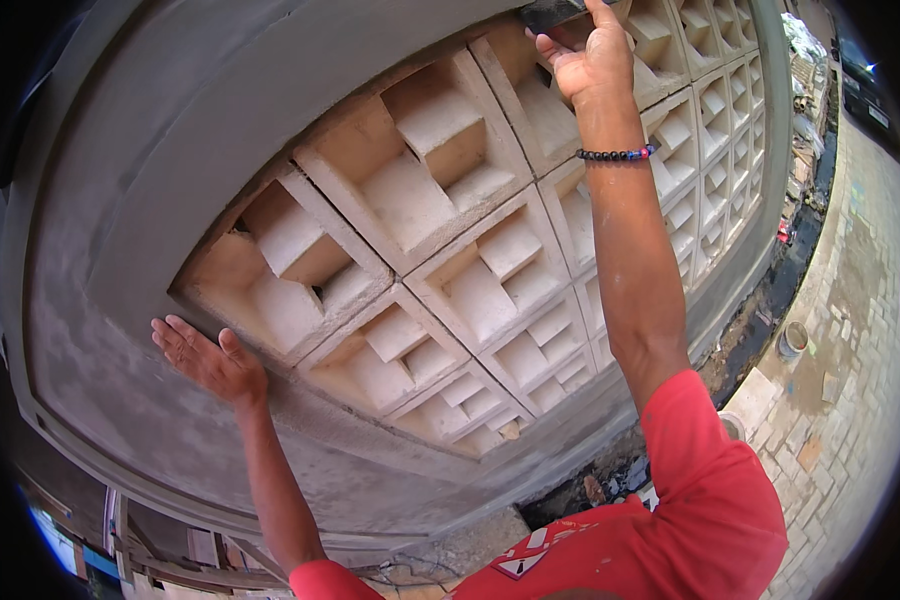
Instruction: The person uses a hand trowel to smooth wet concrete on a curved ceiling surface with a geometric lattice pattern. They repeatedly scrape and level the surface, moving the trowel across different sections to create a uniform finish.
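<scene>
My left hand [213, 362] rests flat on the grey plastered wall [120, 330], fingers together and stretched out, beside the lower left corner of the block panel. High up at the panel's upper edge, my right hand [592, 62] grips a dark, flat block-like tool [552, 13]. Only part of that tool shows; its exact kind is unclear. Between my arms spreads a panel of cream-coloured decorative vent blocks [485, 270], each with stepped square recesses. Smooth grey plaster frames the panel. A dark beaded bracelet [615, 155] circles my right wrist.
A bucket [793, 340] stands on the paved ground [820, 430] at right. A dark wet gutter [760, 320] with rubble runs along the wall's foot. A dark car [867, 95] is at the far upper right. Wooden pieces [200, 560] lie at the lower left.
</scene>
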The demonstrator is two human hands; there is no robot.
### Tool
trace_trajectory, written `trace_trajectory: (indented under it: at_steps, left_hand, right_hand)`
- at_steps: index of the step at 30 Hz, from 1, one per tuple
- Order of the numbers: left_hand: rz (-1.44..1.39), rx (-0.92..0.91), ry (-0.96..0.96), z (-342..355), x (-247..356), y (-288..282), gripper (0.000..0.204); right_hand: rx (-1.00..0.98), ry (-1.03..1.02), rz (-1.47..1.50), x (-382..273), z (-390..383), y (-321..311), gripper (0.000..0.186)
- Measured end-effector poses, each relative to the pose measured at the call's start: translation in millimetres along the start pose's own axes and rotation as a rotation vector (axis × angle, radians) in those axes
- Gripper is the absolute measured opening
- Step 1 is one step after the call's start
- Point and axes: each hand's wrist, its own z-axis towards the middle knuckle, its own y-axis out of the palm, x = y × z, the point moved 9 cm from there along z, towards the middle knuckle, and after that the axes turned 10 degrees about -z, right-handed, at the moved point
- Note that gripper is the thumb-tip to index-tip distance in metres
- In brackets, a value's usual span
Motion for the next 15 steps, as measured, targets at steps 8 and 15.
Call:
trace_trajectory:
  at_steps: [8, 15]
  left_hand:
    - [-0.039, 0.005, -0.018, 0.5, -0.5, -0.3, 0.088]
    - [-0.069, 0.018, -0.028, 0.5, 0.9, 0.5, 0.088]
  right_hand:
    - [-0.216, 0.019, 0.057, 39.8, -39.7, 33.3, 0.018]
    - [-0.116, 0.067, 0.02, 84.6, -124.1, 64.4, 0.039]
